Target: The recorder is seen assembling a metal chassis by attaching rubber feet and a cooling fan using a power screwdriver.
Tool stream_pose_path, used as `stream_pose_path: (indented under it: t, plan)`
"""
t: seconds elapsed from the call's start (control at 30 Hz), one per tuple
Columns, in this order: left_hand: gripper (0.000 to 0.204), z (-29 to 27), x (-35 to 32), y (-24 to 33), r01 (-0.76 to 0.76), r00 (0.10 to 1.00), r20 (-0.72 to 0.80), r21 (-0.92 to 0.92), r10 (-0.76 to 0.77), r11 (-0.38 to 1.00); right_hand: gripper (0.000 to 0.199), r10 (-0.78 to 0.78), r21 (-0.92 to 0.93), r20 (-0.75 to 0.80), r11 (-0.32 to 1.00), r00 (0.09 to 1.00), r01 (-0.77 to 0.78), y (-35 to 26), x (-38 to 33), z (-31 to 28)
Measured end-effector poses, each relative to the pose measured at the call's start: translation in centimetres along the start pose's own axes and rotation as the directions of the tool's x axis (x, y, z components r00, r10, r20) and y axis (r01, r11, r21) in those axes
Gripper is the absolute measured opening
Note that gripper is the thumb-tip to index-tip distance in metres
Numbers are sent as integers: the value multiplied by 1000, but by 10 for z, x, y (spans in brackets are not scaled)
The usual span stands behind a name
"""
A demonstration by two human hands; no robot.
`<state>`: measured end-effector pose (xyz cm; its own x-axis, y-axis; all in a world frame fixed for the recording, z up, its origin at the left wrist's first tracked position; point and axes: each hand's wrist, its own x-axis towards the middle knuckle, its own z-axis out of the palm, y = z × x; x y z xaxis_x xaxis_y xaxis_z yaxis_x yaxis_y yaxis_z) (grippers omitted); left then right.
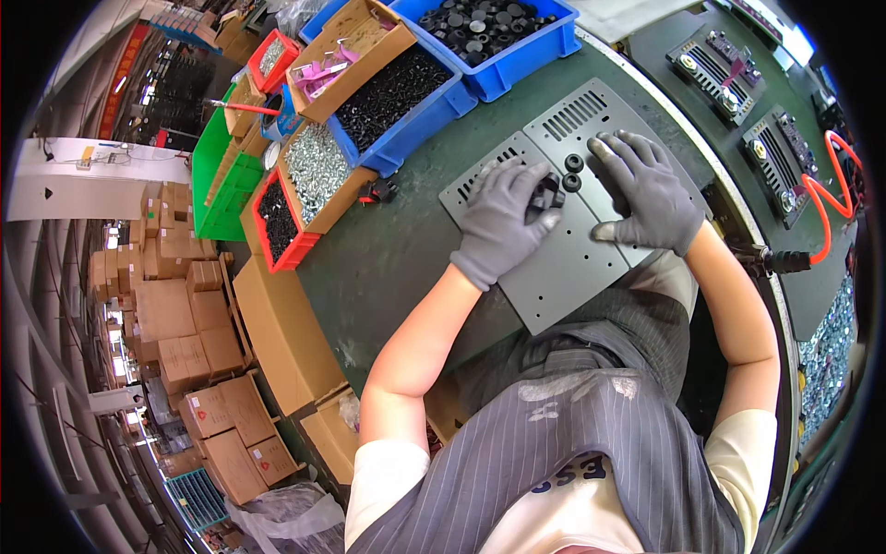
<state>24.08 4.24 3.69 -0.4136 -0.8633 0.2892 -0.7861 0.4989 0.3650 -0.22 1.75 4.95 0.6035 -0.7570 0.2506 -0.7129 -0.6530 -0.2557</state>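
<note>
Two grey metal plates with slots and small holes lie side by side on the dark green bench, a left plate [544, 286] and a right plate [591, 106]. My left hand [498, 222], in a grey glove, curls its fingers round several black ring-shaped pieces [548, 194] over the left plate. Between the hands, two black round grommet-like pieces [572, 163] sit near the seam of the plates. My right hand [653, 194], gloved too, rests with fingers and thumb spread on the right plate. Its palm side is hidden.
Blue bins hold black screws [392, 92] and black discs [484, 28]. Silver screws [316, 166] fill a cardboard box beside a red bin [300, 247]. A small black part [377, 191] lies on the bench. At right are slotted fixtures [775, 166], an orange hose [817, 198] and a black-handled tool [789, 261].
</note>
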Motion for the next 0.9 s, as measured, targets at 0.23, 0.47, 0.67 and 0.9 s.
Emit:
stream_pose_path:
  t: [0.23, 0.47, 0.67, 0.9]
  plan:
    - [41, -5, -14, -7, 47, 985, -163, -102, -64, 994, 65, 50, 79, -112, 996, 992, -41, -4, -21, -4]
    - [56, -4, -17, -17, -62, 975, -212, 2, 61, 998, 21, 175, 368, -61, 919, 983, -141, -2, -16, -3]
    - [56, -4, -18, -21, -63, 976, -215, -78, 45, 995, 24, 311, 867, 285, 319, 907, -382, 8, 59, -7]
    - [53, -7, -20, -20, -79, 970, -239, -94, 55, 992, 44, 421, 968, -44, 242, 906, -66, -16, 135, -33]
